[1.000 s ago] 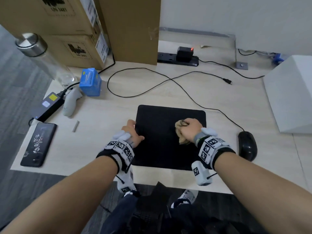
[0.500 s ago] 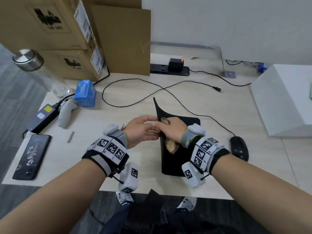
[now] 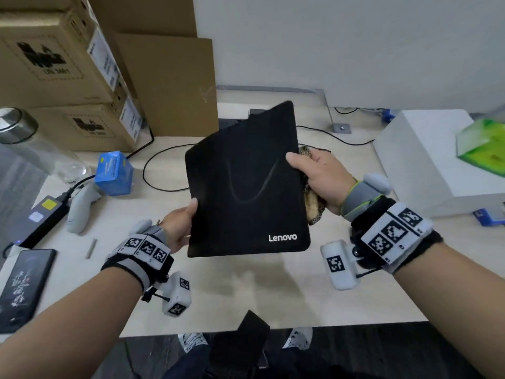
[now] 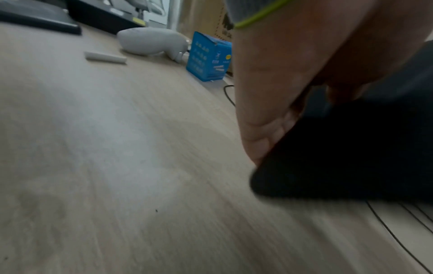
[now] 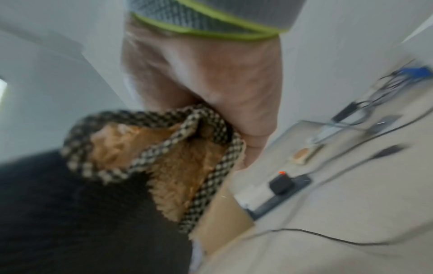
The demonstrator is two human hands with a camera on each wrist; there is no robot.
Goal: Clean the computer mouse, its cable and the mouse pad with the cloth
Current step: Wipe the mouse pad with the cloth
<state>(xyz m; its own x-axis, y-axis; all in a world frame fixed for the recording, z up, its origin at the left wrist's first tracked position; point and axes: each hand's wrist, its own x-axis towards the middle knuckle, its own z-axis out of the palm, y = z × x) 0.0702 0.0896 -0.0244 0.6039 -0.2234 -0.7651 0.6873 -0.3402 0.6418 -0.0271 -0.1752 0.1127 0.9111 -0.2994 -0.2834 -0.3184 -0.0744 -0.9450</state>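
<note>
A black mouse pad [image 3: 246, 192] with a white logo is held up above the desk [image 3: 246, 291], tilted toward me. My left hand [image 3: 180, 222] pinches its left edge, thumb on the front; the left wrist view shows that hand [image 4: 269, 115] on the dark pad [image 4: 339, 157]. My right hand [image 3: 314, 176] grips the pad's right edge with the thumb in front and holds the tan cloth [image 3: 314, 206] with checkered trim behind it. The right wrist view shows the cloth [image 5: 164, 159] bunched against the pad [image 5: 82, 213]. The mouse is hidden; part of its black cable [image 3: 153, 170] loops on the desk.
Cardboard boxes [image 3: 68, 77] stand at the back left. A blue carton [image 3: 113, 173], a white controller [image 3: 79, 212], a black adapter [image 3: 41, 217], a phone [image 3: 21, 285] and a bottle [image 3: 19, 127] lie left. A white box [image 3: 426, 160] sits right, a power strip [image 5: 281, 187] at the back.
The pad lay flat with the right hand rubbing it with the cloth. Both hands then raised it on edge, and now it is lifted clear of the desk, logo side facing me.
</note>
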